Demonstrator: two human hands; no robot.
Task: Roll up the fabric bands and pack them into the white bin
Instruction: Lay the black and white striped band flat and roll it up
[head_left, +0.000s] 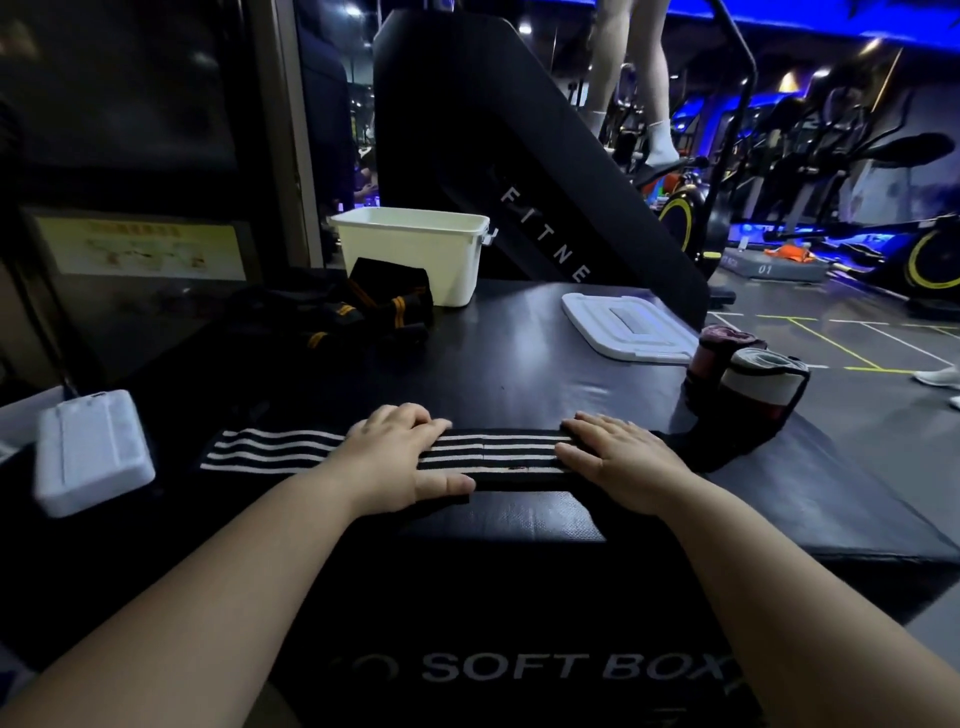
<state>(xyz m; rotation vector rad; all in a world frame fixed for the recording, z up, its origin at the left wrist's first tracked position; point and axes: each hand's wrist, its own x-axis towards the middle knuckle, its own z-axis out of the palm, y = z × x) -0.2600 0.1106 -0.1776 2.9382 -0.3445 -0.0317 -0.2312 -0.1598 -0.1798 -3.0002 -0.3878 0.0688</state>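
Left hand (400, 452) & right hand (618, 457) lie flat, fingers straight, pressing the striped band (509, 452) stretched across the soft box (519, 338) near its front edge. White bin (415, 249) stands at the far side w/ a heap of black-orange bands (363, 306) against its front. Bin lid (628, 325) lies far right, rolled bands (748, 374) just beyond the right hand, white pack (91, 449) at left.

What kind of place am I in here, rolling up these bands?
Most likely a gym. A row of exercise bikes stands at right, a big black machine lettered FITNE rises behind the white bin, and the striped band lies on a padded box marked SOFT BOX.
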